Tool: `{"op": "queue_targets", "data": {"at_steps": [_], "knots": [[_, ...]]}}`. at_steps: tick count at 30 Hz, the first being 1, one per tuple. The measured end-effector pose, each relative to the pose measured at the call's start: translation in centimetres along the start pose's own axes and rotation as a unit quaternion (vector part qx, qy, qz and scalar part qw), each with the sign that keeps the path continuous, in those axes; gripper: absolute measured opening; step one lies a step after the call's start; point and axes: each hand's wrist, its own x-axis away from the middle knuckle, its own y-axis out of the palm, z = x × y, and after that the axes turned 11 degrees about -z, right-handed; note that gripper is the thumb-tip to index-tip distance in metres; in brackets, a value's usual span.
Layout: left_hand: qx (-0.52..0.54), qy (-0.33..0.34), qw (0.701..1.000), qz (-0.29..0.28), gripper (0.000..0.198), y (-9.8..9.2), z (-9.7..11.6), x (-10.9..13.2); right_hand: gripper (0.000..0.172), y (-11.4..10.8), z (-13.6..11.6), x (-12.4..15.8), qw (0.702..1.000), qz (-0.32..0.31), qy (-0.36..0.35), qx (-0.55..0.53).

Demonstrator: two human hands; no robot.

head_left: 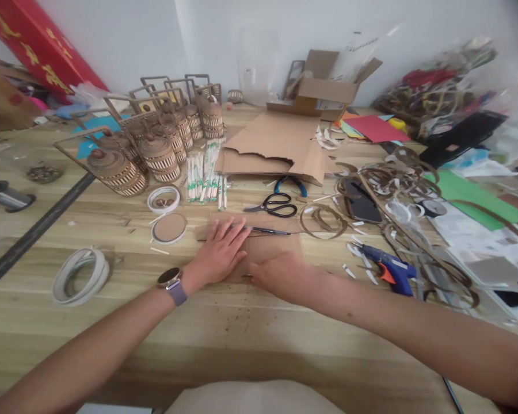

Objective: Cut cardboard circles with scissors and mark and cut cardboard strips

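My left hand [221, 253] lies flat with fingers stretched over a piece of brown cardboard [280, 247] on the table. Its fingertips reach a dark pen-like stick [270, 231] that rests across the cardboard. Close beside it, my right hand [278, 277] is closed at the cardboard's near edge. A small dark tip shows at its fingers, but the rest of what it grips is hidden. Black-handled scissors [278, 205] lie just beyond the cardboard. To the left is a round cardboard disc [169, 228] with a pale rim.
Several lidded bamboo lantern-like pieces [160, 155] stand at the back left, near wrapped sticks [205, 172]. Pale rings [81, 276] lie left. A torn cardboard sheet [267, 138] is behind. A blue glue gun [388, 267], phone [361, 199] and tangled brown strips [397, 172] crowd the right.
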Motion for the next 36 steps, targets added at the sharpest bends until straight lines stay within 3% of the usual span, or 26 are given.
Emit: {"op": "queue_targets", "data": {"at_steps": [18,36], "knots": [[-0.001,0.011,1.000,0.001,0.054,0.2,0.0,0.0,0.029,-3.0,-0.9,-0.1,0.996,-0.083,0.000,0.014],[-0.003,0.022,1.000,-0.003,0.054,0.3,-0.4,0.0,0.039,4.0,6.4,9.1,0.989,-0.103,0.098,0.034]]}}
